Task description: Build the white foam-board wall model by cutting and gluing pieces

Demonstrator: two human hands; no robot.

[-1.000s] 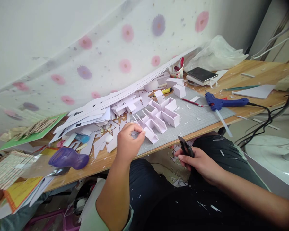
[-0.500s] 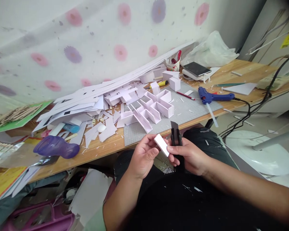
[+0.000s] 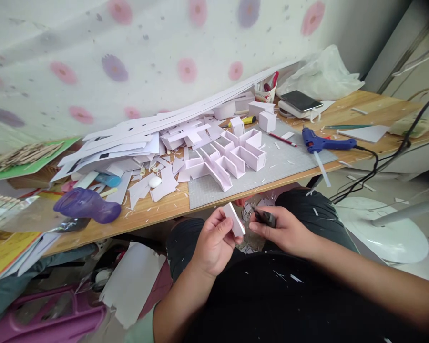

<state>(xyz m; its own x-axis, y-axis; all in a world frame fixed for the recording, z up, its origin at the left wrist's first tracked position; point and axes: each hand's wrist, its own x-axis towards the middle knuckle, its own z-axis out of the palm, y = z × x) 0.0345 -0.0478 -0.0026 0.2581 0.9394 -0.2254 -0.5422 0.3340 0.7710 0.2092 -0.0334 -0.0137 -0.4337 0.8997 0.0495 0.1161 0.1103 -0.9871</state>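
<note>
Between the thumb and fingers of my left hand (image 3: pixel 214 240) is a small white foam-board piece (image 3: pixel 234 220), held tilted above my lap. My right hand (image 3: pixel 289 231) is closed round a black utility knife (image 3: pixel 265 217), close to the piece but apart from it. How far the blade is out I cannot make out. Beyond my hands, a white foam-board model (image 3: pixel 232 157) with several open, walled channels stands on the grey cutting mat (image 3: pixel 282 166).
A blue glue gun (image 3: pixel 327 143) with a cord lies at the mat's right. Foam-board offcuts (image 3: pixel 164 186) and a purple bottle (image 3: pixel 87 206) lie to the left. A paper cup (image 3: pixel 264 95) with tools, a yellow cutter (image 3: pixel 249 120) and a pencil (image 3: pixel 282 139) are farther back.
My right hand has drawn away from the white piece and turned the knife from upright to pointing toward the piece. The left hand still holds the piece. The view has shifted slightly.
</note>
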